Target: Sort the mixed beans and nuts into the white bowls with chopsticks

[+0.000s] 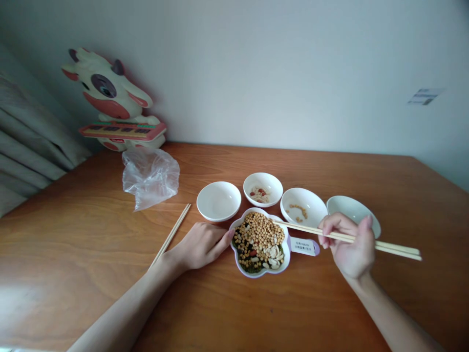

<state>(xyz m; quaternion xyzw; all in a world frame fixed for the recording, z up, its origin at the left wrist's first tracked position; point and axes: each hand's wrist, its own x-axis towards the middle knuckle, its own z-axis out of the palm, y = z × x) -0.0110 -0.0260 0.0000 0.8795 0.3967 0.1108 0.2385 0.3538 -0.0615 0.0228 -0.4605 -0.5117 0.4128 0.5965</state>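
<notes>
A white, lobed dish with a lilac outer edge (240, 264) is sitting between the two hands, just left of the right-hand grip, its lilac handle bearing a printed paper label (302, 246) and pointing toward that grip. Round, smooth tan beans (261, 226) are heaping over its upper part, flat pale flakes (274, 255) are clustering at its lower right, and a dark green, crumbly layer (252, 268) is showing beneath.

The right hand (350, 247) is closing its fingers around a pair of slim, pale wooden chopsticks (304, 228), whose tips are lying close together at the beans. The left hand (205, 244) is resting palm-down, its thumb side touching the dish's rim; whether it is pinching the rim cannot be told.

Four round, glossy white bowls are curving beyond the dish: one (219, 199) ahead of the left hand; one (271, 182) holding reddish and pale pieces; one (311, 198) holding a few tan beans; one (351, 208) partly hiding behind the right hand.

Two more pale wooden chopsticks (171, 234) are lying beside the left hand, and one crumpled clear plastic bag (152, 176) is slumping farther beyond. One cow-shaped toy keyboard (120, 129) is standing behind it on the brown wood-grained table (293, 313).
</notes>
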